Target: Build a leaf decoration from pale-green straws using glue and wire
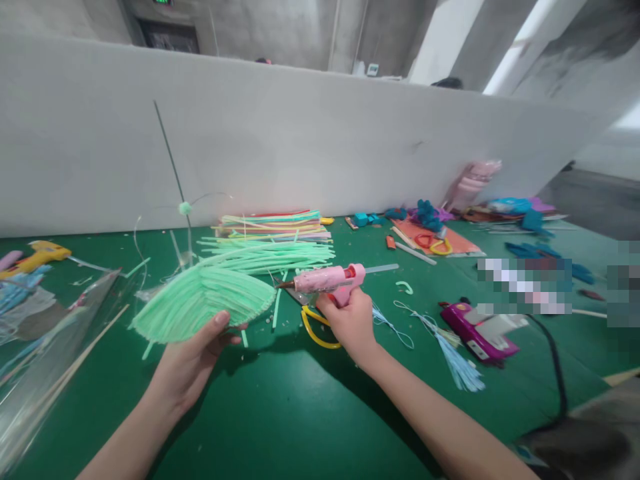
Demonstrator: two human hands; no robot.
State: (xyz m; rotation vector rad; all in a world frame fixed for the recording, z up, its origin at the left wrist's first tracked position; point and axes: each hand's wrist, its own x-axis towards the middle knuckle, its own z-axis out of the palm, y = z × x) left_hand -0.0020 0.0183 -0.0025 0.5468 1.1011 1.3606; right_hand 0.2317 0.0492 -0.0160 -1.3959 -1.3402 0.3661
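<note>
Mint-green strips make up the fan (200, 303) that your left hand (193, 357) holds up off the green table (280, 413), near and left of centre, with the thumb on top and the fingers closed under its lower edge. It seems tilted this way so that its pointed right end faces the nozzle. Your right hand (350, 323) is wrapped tight round the grip of the pink glue gun (327, 279), held level with its tip just beside that end; whether it touches I cannot tell. The yellow-handled scissors (315, 330) lie right under that hand, probably kept within reach. Loose mint strips (270, 255) lie just beyond the fan, and a stack of coloured strips (275, 223) sits farther off by the white partition (300, 133). A purple glue gun (480, 330) rests to the right and a yellow glue gun (40, 253) at the far left. No brand or label is readable on any tool, and the green sign (163, 2) at the top edge is cut off.
</note>
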